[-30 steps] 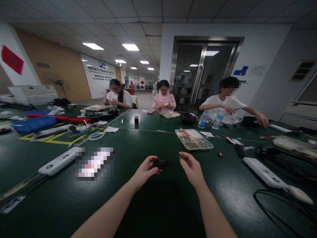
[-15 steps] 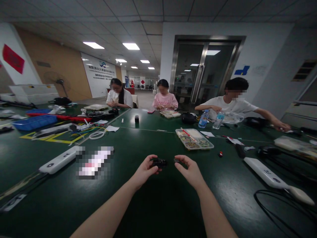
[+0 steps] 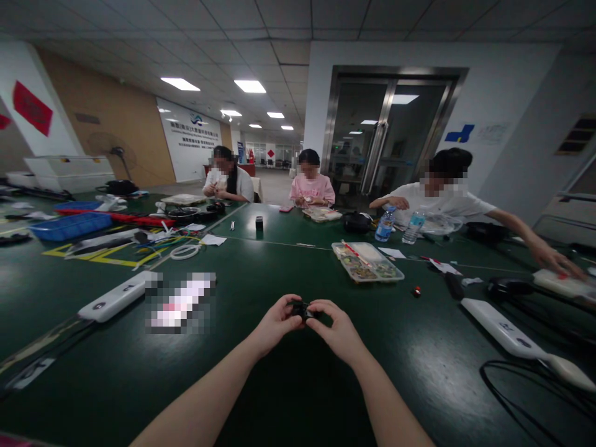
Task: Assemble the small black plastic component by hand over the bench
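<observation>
My left hand point(image 3: 275, 323) pinches a small black part point(image 3: 302, 308) just above the green table point(image 3: 298, 385). My right hand point(image 3: 336, 329) has come against the same black part from the right, its fingertips touching it; whatever small piece those fingers carry is hidden. Both hands meet near the middle of the view, low over the table.
A clear compartment tray point(image 3: 367, 262) of small parts sits beyond my hands. White power strips lie at left point(image 3: 116, 297) and right point(image 3: 503, 327), with black cables point(image 3: 526, 391) at right. Three people sit across the table; one reaches right toward a container point(image 3: 561, 282). Water bottles point(image 3: 384, 225) stand near them.
My right hand moved left and closed the gap, now touching the black part held by my left hand. The person at right reached further right.
</observation>
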### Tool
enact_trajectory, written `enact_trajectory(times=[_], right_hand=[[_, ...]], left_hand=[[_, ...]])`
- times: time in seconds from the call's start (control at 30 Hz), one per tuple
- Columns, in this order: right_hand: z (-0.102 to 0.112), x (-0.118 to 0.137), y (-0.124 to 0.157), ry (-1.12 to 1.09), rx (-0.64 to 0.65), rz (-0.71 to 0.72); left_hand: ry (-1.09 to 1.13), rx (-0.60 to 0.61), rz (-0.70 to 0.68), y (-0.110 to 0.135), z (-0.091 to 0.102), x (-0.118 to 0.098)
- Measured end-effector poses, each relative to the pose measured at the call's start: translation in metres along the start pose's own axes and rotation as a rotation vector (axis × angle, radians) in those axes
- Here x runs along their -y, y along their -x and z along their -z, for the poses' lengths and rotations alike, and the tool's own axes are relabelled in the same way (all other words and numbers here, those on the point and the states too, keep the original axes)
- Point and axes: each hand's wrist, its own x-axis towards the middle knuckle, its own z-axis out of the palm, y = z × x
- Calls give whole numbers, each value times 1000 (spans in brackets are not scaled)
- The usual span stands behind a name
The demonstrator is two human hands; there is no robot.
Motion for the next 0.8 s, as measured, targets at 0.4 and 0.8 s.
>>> enact_trajectory(times=[0.4,0.8], right_hand=[[5,5,3,77,107,5],[3,-7,0,-185,18,-107]], left_hand=[[-58,-15,71,-2,5,7],[259,-168,109,2,-4,-6]])
